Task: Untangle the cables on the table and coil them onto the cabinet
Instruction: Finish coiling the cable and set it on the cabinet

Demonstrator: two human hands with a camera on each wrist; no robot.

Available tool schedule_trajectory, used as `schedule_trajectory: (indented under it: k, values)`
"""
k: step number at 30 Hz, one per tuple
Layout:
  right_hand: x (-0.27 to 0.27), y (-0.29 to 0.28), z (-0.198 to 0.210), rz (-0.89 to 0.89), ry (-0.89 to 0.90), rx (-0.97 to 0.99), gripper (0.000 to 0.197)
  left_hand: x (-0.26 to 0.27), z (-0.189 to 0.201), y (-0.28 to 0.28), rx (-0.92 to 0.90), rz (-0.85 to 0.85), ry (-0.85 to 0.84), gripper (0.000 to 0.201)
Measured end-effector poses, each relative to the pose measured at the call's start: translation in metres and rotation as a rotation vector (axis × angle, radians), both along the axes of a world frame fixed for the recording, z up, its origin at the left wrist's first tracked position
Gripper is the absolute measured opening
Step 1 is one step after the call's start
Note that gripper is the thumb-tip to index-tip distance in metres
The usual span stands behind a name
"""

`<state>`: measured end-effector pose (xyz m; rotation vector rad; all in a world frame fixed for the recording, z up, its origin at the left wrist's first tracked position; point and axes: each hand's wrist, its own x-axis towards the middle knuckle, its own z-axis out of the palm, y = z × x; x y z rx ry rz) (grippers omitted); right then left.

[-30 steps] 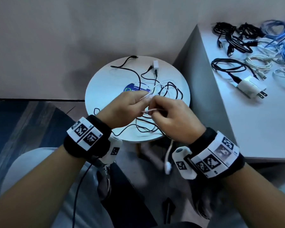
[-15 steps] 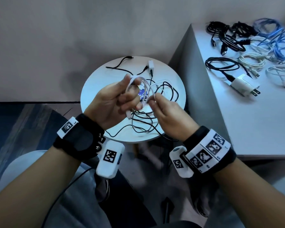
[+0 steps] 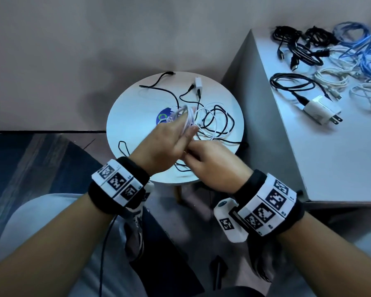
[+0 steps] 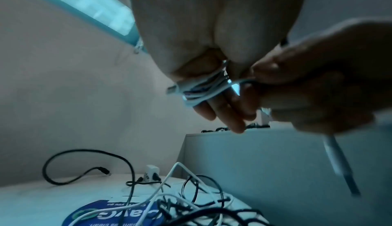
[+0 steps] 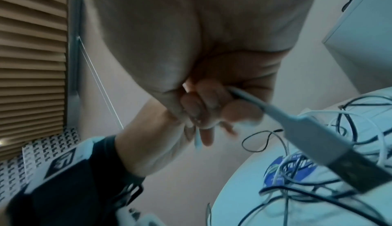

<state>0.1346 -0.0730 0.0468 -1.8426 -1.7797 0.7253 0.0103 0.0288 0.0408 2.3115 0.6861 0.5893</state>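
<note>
A white cable (image 3: 183,116) is wound in loops around the fingers of my left hand (image 3: 169,142), which hovers over the round white table (image 3: 133,125). In the left wrist view the coil (image 4: 201,88) crosses my outstretched fingers (image 4: 222,115), and the thumb seems to pin it. My right hand (image 3: 210,159) sits just below and right of the left, curled round the same cable's free end. Its USB plug (image 5: 318,135) sticks out of my right fist (image 5: 203,105). A tangle of black and white cables (image 3: 214,123) lies on the table.
A grey cabinet (image 3: 308,151) stands to the right, with several coiled black, white and blue cables (image 3: 330,52) and a white charger (image 3: 321,108) on top. A small white adapter (image 3: 198,82) lies at the table's far side. My knees are below.
My left hand has turned from palm-up to back-up with the white loops still on its fingers. My right hand has dropped under it with the cable's free end.
</note>
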Motion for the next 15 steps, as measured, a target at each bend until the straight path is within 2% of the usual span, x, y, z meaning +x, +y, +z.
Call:
schedule_trajectory:
  k: [3, 5, 7, 9, 12, 15]
  values:
    - [0.011, 0.0, 0.002, -0.037, 0.025, 0.092, 0.021, 0.0, 0.0, 0.003, -0.022, 0.006, 0.076, 0.039]
    - [0.015, 0.0, 0.001, -0.061, 0.036, 0.181, 0.023, 0.002, 0.002, 0.005, -0.061, 0.001, 0.123, 0.045]
    - [0.017, 0.002, 0.0, -0.083, 0.039, 0.26, 0.027, 0.003, 0.006, 0.006, -0.27, 0.016, 0.126, 0.056]
    - [0.015, 0.003, -0.002, -0.117, 0.049, 0.323, 0.031, 0.002, 0.011, 0.007, -0.512, 0.005, 0.106, 0.059]
    - [0.013, 0.003, -0.003, -0.166, 0.146, 0.329, 0.038, -0.001, 0.02, 0.009, -0.725, -0.085, 0.082, 0.064]
    - [0.009, 0.004, -0.001, -0.122, 0.191, 0.262, 0.039, -0.004, 0.023, 0.011, -0.886, -0.146, 0.034, 0.063]
